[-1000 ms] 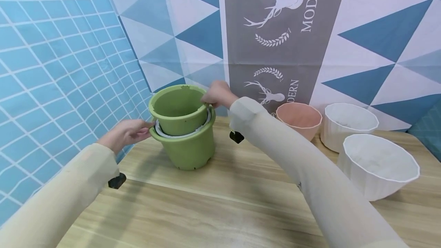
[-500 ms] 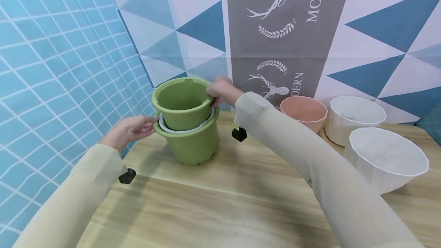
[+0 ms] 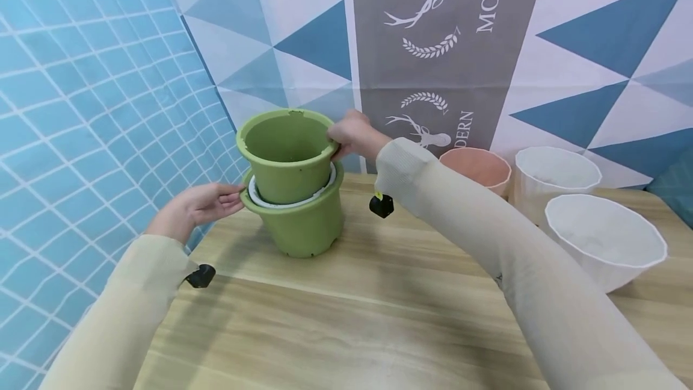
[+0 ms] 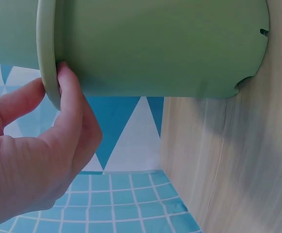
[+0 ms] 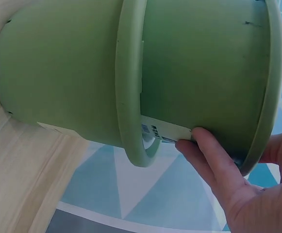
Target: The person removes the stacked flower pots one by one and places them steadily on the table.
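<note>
In the head view, a smaller green flowerpot (image 3: 294,180) stands partly inside a larger green flowerpot (image 3: 304,233), with a whitish rim (image 3: 263,202) showing between them. My right hand (image 3: 354,135) grips the upper pot's rim on its right side. The right wrist view shows those fingers (image 5: 211,153) under the rim and a printed label (image 5: 165,130) on the pot's wall. On the opposite side my left hand (image 3: 208,204) pinches the larger pot's rim, thumb on top and fingers beneath in the left wrist view. The larger pot's base rests on the table.
To the right stand a pink pot (image 3: 476,168), a white ribbed pot (image 3: 557,170) and another white pot (image 3: 606,239) in front. A blue tiled cloth (image 3: 103,107) borders the wood-grain table (image 3: 335,336) at left, and a patterned cloth (image 3: 433,77) hangs behind.
The smaller green pot has risen in my right hand, so more of its wall shows above the larger pot. My left hand keeps its hold on the larger pot's rim.
</note>
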`<state>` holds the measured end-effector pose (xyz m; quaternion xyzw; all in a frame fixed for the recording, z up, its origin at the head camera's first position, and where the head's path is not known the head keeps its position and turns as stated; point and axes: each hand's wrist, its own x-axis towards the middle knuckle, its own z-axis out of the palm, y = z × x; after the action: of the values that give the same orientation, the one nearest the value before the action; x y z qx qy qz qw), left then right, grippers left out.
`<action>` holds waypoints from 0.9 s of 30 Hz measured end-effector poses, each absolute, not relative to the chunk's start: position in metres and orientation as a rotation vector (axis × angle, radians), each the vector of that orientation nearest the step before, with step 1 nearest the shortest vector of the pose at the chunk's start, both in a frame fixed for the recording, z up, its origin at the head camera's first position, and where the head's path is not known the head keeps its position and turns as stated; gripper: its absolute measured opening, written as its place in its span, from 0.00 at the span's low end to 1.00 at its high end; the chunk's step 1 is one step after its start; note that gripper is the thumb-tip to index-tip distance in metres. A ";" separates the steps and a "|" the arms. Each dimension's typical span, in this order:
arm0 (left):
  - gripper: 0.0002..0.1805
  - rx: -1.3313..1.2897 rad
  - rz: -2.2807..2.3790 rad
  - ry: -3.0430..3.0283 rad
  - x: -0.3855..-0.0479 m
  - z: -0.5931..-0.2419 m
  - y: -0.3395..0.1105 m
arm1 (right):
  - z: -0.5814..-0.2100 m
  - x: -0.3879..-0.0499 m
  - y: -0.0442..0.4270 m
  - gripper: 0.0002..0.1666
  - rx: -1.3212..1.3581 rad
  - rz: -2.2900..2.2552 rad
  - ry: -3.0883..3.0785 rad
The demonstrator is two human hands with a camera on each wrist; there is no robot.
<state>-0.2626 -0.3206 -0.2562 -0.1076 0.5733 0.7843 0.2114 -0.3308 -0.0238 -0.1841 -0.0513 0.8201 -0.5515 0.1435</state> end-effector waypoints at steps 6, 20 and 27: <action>0.07 -0.281 2.178 1.667 -0.262 -0.258 -0.321 | -0.183 -0.330 -0.021 0.27 -0.104 -1.648 2.350; 0.03 -0.244 1.980 2.041 -0.258 -0.261 -0.312 | -0.191 -0.326 -0.007 0.18 -0.068 -1.819 2.250; 0.05 -0.309 2.257 1.673 -0.255 -0.265 -0.307 | -0.195 -0.322 -0.002 0.18 -0.090 -1.864 2.228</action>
<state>-0.2554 -0.3074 -0.2645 -0.1078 0.5847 0.7886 0.1569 -0.3219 -0.0019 -0.1954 -0.0308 0.7613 -0.6369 0.1176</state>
